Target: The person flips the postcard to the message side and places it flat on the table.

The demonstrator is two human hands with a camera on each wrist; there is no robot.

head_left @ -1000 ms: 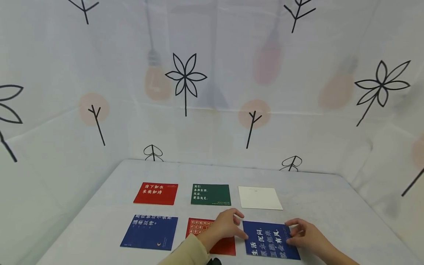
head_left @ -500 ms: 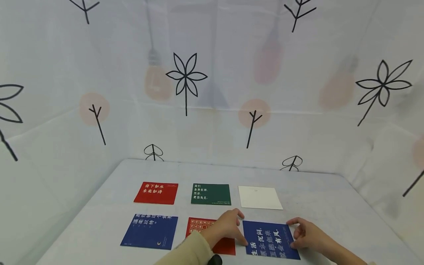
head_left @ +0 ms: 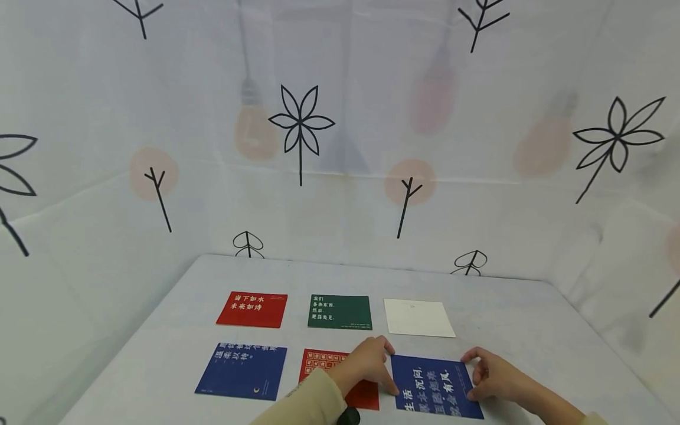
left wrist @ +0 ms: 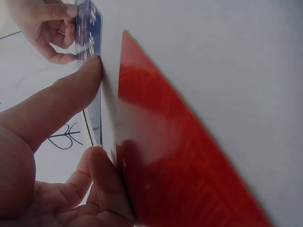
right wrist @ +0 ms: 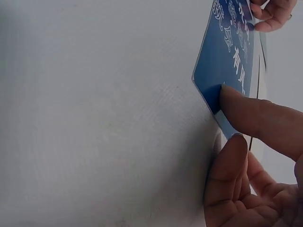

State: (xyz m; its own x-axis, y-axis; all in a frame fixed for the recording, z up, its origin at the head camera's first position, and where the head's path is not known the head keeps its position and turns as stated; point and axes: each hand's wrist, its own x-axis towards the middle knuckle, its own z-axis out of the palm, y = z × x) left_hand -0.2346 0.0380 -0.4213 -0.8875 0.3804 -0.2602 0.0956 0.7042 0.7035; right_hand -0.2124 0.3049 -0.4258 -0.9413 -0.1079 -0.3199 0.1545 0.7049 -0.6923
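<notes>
A blue postcard [head_left: 432,389] with white Chinese lettering lies on the white table at the near right. My left hand [head_left: 366,363] holds its left edge, thumb low on the edge and index finger at the far corner. From the other side my right hand [head_left: 494,375] grips the right edge, its thumb [right wrist: 246,111] on the printed face and its index finger by the far corner. Under the left forearm lies a red postcard [head_left: 368,396] with a grid of characters, partly hidden; its glossy face fills much of the left wrist view.
Behind stand out a red postcard [head_left: 255,316], a green one [head_left: 350,310] and a cream one [head_left: 419,319] in a row. Another blue postcard [head_left: 239,378] with a small moon lies at the near left. A patterned white cloth [head_left: 340,218] rises behind the table [head_left: 504,313].
My left index finger has come down to the blue postcard's far left corner. The right hand has shifted slightly right along its edge. The postcard stays nearly in place.
</notes>
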